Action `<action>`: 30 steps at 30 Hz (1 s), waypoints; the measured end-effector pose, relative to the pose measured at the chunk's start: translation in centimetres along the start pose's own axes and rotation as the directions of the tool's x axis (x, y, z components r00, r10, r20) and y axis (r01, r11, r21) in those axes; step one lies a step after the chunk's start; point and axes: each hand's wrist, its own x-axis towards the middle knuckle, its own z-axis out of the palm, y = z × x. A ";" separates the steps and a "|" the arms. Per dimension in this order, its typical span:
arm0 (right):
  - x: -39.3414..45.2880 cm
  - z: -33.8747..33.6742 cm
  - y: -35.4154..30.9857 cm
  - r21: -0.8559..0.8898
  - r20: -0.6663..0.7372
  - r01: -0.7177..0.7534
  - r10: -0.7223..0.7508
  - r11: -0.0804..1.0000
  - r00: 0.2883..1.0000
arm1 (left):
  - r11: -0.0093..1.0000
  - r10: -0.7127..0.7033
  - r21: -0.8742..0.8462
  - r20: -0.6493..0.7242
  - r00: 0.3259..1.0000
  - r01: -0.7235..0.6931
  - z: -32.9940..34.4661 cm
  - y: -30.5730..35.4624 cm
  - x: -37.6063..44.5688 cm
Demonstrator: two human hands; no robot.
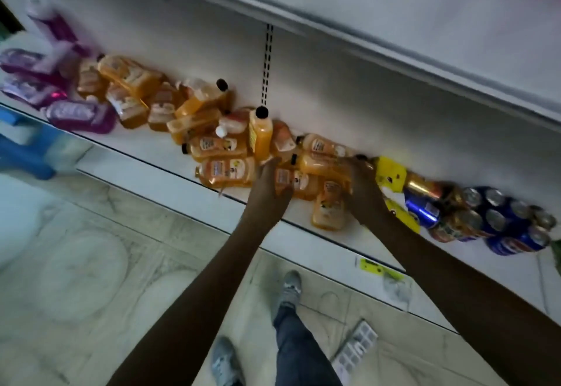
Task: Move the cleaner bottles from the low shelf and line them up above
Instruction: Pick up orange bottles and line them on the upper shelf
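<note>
Reaching down from above, a person's 2 bare arms stretch toward a heap of orange cleaner bottles (221, 145) lying jumbled on the low shelf (170, 155). The left hand (268, 186) rests on a fallen bottle near the shelf's front edge, its fingers straight and held together. The right hand (362, 185) curls its fingers around a lying orange bottle (321, 165) at the right end of the heap. 1 orange bottle with a black cap (260, 133) stands upright in the pile. Purple bottles (60, 94) lie further left, and yellow packets (391, 174) and drink cans (491, 218) sit to the right. The upper shelf (394, 15) runs above. The frame is blurred.
</note>
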 end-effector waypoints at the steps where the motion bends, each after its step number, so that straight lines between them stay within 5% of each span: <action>1: 1.9 0.5 1.3 -0.090 0.014 -0.003 0.005 0.996 1.000 | 0.999 -0.001 0.041 0.025 1.000 0.000 2.3 -0.4 2.1; 3: 5.0 1.5 3.0 -0.238 0.081 0.077 -0.059 0.968 0.995 | 0.976 -0.063 0.213 0.123 0.990 0.036 6.1 -1.1 5.8; 6: 7.9 2.2 4.3 -0.387 0.243 0.175 -0.083 0.905 0.966 | 0.831 -0.094 0.547 0.325 0.941 -0.106 10.5 -3.1 9.8; 13: 8.5 2.4 5.1 -0.444 0.339 0.272 -0.121 0.854 0.933 | 0.791 -0.056 0.583 0.372 0.927 -0.186 10.2 -4.9 11.4; 18: 5.6 -0.7 3.9 -0.154 0.323 0.129 -0.073 0.980 0.944 | 0.875 0.108 0.397 0.395 0.912 -0.276 6.3 -2.2 9.4; 22: 0.7 -4.3 0.2 0.126 0.308 0.030 -0.068 0.992 0.949 | 0.966 0.134 0.148 0.409 0.903 -0.210 0.3 3.4 6.0; 27: -6.0 -8.5 -9.3 0.652 0.306 -0.144 -0.084 0.745 0.948 | 0.971 0.213 -0.126 0.054 0.976 -0.205 -8.7 8.3 0.3; 30: -8.2 -9.6 -15.5 0.763 0.218 -0.107 -0.099 0.637 0.971 | 0.955 0.171 -0.221 -0.132 0.976 -0.197 -12.6 9.3 -5.0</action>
